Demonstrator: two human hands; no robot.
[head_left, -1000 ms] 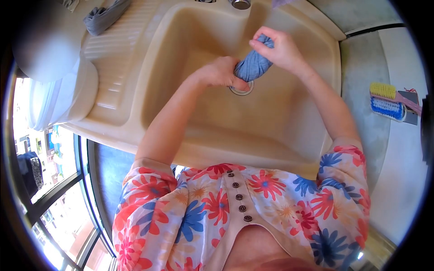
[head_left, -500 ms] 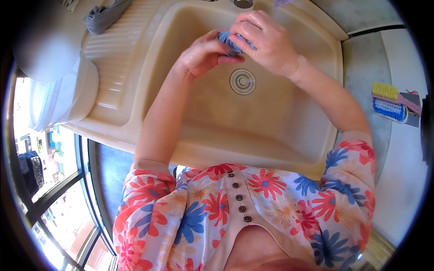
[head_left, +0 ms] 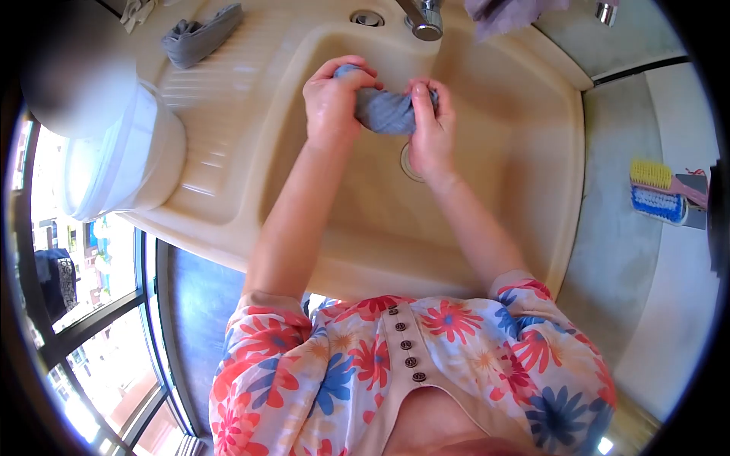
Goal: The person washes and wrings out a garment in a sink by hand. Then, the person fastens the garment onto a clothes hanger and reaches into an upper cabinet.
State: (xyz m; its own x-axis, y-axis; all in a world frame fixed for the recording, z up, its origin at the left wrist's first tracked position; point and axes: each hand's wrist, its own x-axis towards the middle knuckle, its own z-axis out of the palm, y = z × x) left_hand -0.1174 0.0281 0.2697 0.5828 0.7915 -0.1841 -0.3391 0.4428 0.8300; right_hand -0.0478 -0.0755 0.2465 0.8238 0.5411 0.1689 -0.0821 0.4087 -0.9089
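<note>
A crumpled blue-grey cloth [head_left: 386,112] stretches between my two hands above the sink basin [head_left: 365,213]. My left hand [head_left: 332,102] is closed around its left end, and a bit of fabric sticks out at the top. At the other end, my right hand [head_left: 432,129] grips the cloth with the thumb laid along it. Whether the cloth is a sock or a rag I cannot tell. Just below the right hand the drain [head_left: 411,163] is partly covered by that hand. The faucet [head_left: 426,26] stands behind the hands.
On the ribbed drainboard [head_left: 220,99] lies a twisted grey cloth [head_left: 199,38]. A white bucket [head_left: 114,163] stands at its left edge. Purple fabric [head_left: 506,15] hangs at the back right. Two brushes, one yellow [head_left: 651,174] and one blue [head_left: 657,204], are on the right.
My hands have moved apart, and the cloth bunched between them is now drawn out and more visible. The right hand has turned and come lower. The view has shifted, showing more of the faucet.
</note>
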